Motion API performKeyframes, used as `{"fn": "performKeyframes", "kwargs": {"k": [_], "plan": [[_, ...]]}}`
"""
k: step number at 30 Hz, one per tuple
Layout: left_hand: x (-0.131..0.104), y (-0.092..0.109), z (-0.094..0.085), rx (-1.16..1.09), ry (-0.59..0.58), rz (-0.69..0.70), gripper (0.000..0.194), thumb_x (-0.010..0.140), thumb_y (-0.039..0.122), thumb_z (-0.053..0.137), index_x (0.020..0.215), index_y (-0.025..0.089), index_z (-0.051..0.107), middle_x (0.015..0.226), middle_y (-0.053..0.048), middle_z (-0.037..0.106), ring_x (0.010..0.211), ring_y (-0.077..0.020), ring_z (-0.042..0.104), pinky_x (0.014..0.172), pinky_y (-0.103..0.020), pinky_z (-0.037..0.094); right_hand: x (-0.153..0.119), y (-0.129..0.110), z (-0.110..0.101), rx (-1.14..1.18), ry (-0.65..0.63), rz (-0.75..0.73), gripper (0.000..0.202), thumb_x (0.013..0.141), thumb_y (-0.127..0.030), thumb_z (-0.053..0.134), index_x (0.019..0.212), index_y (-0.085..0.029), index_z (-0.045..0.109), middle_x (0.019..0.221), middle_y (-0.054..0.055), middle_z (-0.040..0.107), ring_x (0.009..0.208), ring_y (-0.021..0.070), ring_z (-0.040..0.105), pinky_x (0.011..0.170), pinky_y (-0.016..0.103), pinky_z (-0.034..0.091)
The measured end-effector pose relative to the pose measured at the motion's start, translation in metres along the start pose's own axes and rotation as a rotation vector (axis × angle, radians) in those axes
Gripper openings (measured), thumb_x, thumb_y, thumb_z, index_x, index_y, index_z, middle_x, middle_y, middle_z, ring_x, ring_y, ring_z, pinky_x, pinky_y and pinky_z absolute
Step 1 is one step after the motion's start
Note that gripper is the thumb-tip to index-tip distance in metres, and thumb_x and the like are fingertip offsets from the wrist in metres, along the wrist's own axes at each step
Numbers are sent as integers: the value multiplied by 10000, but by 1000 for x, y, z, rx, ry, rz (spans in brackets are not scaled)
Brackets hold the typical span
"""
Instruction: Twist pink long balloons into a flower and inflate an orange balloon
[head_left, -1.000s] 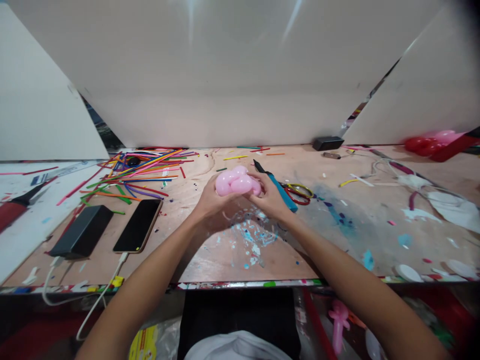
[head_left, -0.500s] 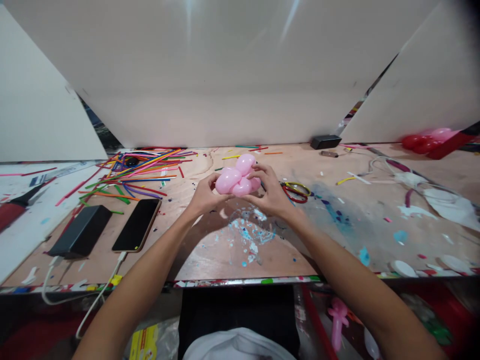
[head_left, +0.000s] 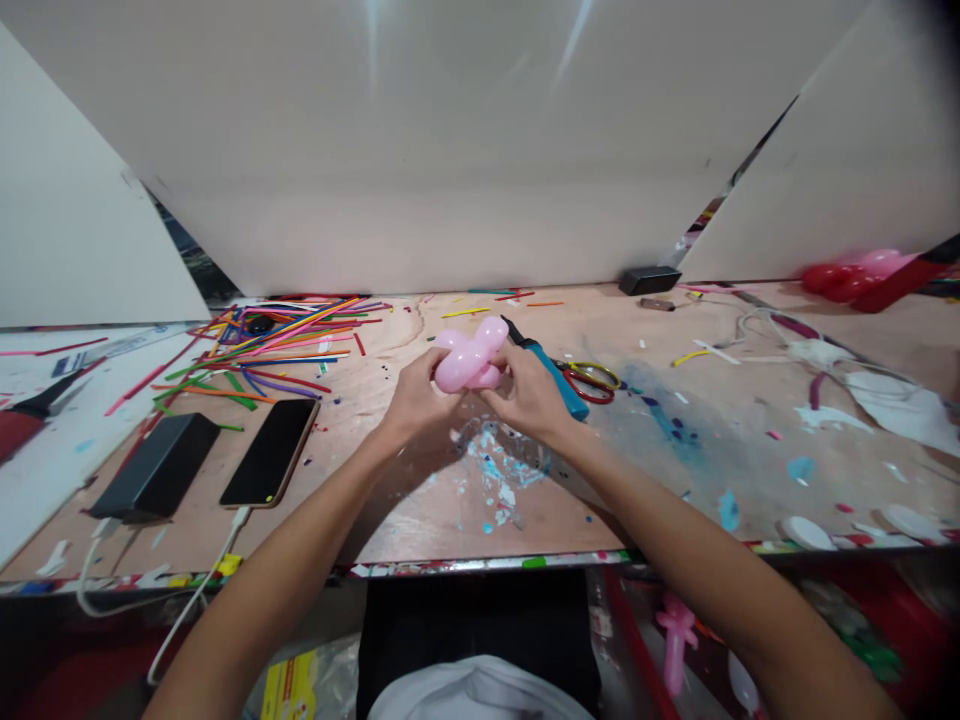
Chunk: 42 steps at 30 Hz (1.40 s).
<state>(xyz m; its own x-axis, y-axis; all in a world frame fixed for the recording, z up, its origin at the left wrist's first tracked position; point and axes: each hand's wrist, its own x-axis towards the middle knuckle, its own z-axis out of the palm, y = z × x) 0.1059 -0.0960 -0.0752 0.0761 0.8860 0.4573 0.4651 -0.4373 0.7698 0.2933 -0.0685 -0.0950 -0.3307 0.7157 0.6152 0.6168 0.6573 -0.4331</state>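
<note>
A pink twisted balloon (head_left: 463, 362), made of several rounded bubbles, is held above the middle of the table. My left hand (head_left: 418, 395) is closed on its left side. On the other side my right hand (head_left: 529, 395) grips it, fingers partly hidden behind the bubbles. Just beyond my right hand lies a blue balloon pump (head_left: 559, 380) with a black nozzle, partly covered by the hand. Scissors (head_left: 592, 380) with red and yellow handles rest right beside the pump.
Loose uninflated balloons (head_left: 292, 335) are heaped at the back left. Nearer stand a phone (head_left: 270, 455) on a cable and a dark box (head_left: 156, 468). Along the right lie cables (head_left: 765, 320), white scraps and red balloons (head_left: 840, 283). White panels (head_left: 442, 150) wall off the back.
The pink balloon has turned in my hands, its bubbles now facing differently. My right hand has shifted slightly, and the blue pump behind it has come into view.
</note>
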Motion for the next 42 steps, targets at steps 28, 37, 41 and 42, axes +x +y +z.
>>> {"fn": "performKeyframes", "kwargs": {"k": [28,37,41,42], "plan": [[1,-8,4,-158,66,-66,282,718,248,708,953,123,613,858,-22,647,758,-141,588,669,-239,462,-1,-21,3,251,41,251,299,808,-470,672,839,-208,531,712,-4,593,606,138,545,558,270,411],[-6,-16,18,-191,87,9,435,758,165,646,1180,145,543,1073,-68,647,930,-174,638,816,-285,520,-1,-20,5,210,97,293,304,777,-457,690,828,-216,512,700,-8,597,591,145,549,562,277,405],[-8,-18,24,-263,47,3,531,774,264,717,1249,149,510,1163,-105,635,1017,-203,648,886,-322,530,2,-18,1,241,86,324,309,776,-470,678,819,-217,504,695,-16,582,592,141,534,563,275,399],[-6,-18,22,-255,53,-5,531,769,296,736,1232,147,524,1152,-106,641,1010,-206,648,881,-326,529,3,-16,-1,257,62,329,314,768,-471,683,828,-217,509,713,-12,588,601,141,535,567,276,404]]}}
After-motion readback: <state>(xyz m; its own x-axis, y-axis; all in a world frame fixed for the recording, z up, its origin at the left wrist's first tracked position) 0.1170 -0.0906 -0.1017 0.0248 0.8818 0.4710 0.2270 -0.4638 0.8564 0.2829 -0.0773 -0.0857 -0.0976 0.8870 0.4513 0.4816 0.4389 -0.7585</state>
